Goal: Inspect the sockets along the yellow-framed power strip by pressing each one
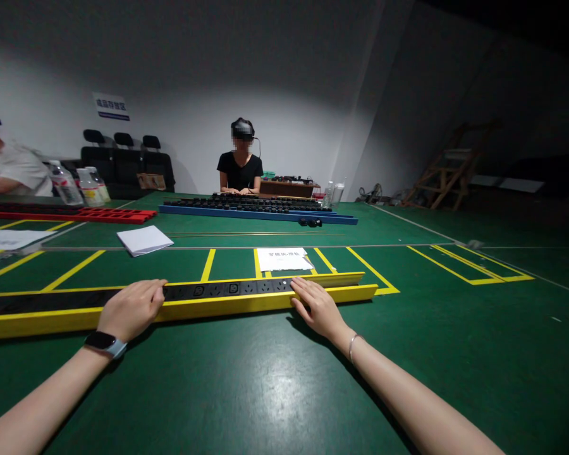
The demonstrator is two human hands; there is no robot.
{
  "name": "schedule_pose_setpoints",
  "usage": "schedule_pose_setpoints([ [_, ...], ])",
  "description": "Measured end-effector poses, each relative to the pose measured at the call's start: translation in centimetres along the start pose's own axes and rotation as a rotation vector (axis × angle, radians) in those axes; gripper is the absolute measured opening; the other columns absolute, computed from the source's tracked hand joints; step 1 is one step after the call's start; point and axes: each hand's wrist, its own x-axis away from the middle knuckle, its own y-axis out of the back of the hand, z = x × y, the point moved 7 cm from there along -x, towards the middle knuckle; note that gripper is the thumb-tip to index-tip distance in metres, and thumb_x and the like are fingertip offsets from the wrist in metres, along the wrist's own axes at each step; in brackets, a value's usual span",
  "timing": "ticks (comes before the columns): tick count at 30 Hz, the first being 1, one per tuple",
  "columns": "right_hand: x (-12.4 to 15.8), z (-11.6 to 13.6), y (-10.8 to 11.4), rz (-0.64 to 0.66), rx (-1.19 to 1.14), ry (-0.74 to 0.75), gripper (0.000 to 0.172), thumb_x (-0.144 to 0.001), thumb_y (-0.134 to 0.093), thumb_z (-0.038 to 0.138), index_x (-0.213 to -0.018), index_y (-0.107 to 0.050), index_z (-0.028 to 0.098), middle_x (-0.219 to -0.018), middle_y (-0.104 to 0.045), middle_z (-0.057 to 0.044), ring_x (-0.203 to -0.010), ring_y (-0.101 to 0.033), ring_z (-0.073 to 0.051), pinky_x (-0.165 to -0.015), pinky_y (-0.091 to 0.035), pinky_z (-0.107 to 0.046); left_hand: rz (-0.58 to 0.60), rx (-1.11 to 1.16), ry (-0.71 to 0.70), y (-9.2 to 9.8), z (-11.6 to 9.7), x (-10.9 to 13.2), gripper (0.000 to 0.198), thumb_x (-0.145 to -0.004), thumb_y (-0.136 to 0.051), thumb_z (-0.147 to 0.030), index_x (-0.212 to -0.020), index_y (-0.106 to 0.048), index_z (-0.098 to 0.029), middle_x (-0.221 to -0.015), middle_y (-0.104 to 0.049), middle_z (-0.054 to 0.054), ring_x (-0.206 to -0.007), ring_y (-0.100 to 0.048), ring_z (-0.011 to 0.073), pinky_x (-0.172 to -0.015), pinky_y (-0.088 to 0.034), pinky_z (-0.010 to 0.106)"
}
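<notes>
A long yellow rail (237, 308) with a channel lies across the green table in front of me. Black socket modules (249, 288) sit in a row inside it, and the channel's right end is bare. Over the left part of the rail, my left hand (130, 309) is closed round it, with its fingertips at the far side partly hidden. Near the right end, the fingers of my right hand (318, 308) are stretched over the last module. The right thumb is apart from them, at the rail's front wall.
Behind the rail lie a torn paper label (284, 259) and a white paper stack (145, 240). Farther back are a blue rail (256, 215) with black parts, a red rail (118, 216) and several bottles (66, 183). A person (240, 165) sits opposite; another (14, 167) is at left.
</notes>
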Motion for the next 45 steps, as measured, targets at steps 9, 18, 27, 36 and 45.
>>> schedule_pose_setpoints([
  [9, -0.2, -0.5, 0.0, -0.037, -0.057, -0.004, 0.037, -0.095, -0.047, 0.022, -0.131, -0.056, 0.021, -0.129, -0.062, -0.007, -0.123, -0.054, -0.020, -0.105, -0.046, -0.040, 0.047, -0.215, -0.037, -0.4, -0.2, 0.1, 0.046, -0.093, -0.030, -0.034, -0.106, -0.068, -0.010, -0.108, -0.072, 0.013, -0.101, -0.065, 0.0248, -0.093, -0.047, 0.040],
  [18, -0.6, -1.1, -0.1, -0.069, -0.064, 0.001, 0.032, -0.093, -0.050, 0.022, -0.122, -0.061, 0.024, -0.120, -0.066, -0.007, -0.114, -0.060, -0.021, -0.098, -0.049, -0.041, 0.065, -0.158, 0.012, -0.4, 0.2, 0.0, 0.047, -0.092, -0.032, -0.037, -0.107, -0.068, -0.010, -0.110, -0.071, 0.012, -0.103, -0.064, 0.0248, -0.095, -0.046, 0.041],
  [27, -0.7, -1.5, -0.1, -0.094, -0.121, -0.002, 0.026, -0.093, -0.052, 0.024, -0.116, -0.063, 0.022, -0.115, -0.067, -0.009, -0.108, -0.062, -0.020, -0.097, -0.051, -0.040, 0.075, -0.183, -0.006, -0.6, 0.4, 0.2, 0.046, -0.093, -0.032, -0.037, -0.108, -0.067, -0.012, -0.111, -0.071, 0.011, -0.103, -0.064, 0.0234, -0.095, -0.046, 0.040],
  [36, -0.5, -1.7, 0.0, -0.113, -0.150, 0.002, 0.025, -0.093, -0.053, 0.025, -0.116, -0.063, 0.023, -0.113, -0.068, -0.009, -0.108, -0.062, -0.021, -0.095, -0.054, -0.041, 0.069, -0.188, -0.010, -0.6, 0.4, 0.2, 0.046, -0.093, -0.031, -0.037, -0.110, -0.066, -0.012, -0.112, -0.071, 0.010, -0.103, -0.064, 0.0225, -0.096, -0.046, 0.039],
  [45, -0.1, -2.1, -0.1, -0.128, -0.168, 0.034, 0.026, -0.093, -0.051, 0.021, -0.117, -0.062, 0.022, -0.113, -0.068, -0.008, -0.110, -0.061, -0.021, -0.096, -0.053, -0.042, 0.051, -0.157, -0.007, -0.3, 0.0, 0.1, 0.046, -0.094, -0.032, -0.035, -0.110, -0.067, -0.010, -0.110, -0.071, 0.011, -0.103, -0.064, 0.0233, -0.096, -0.045, 0.040],
])
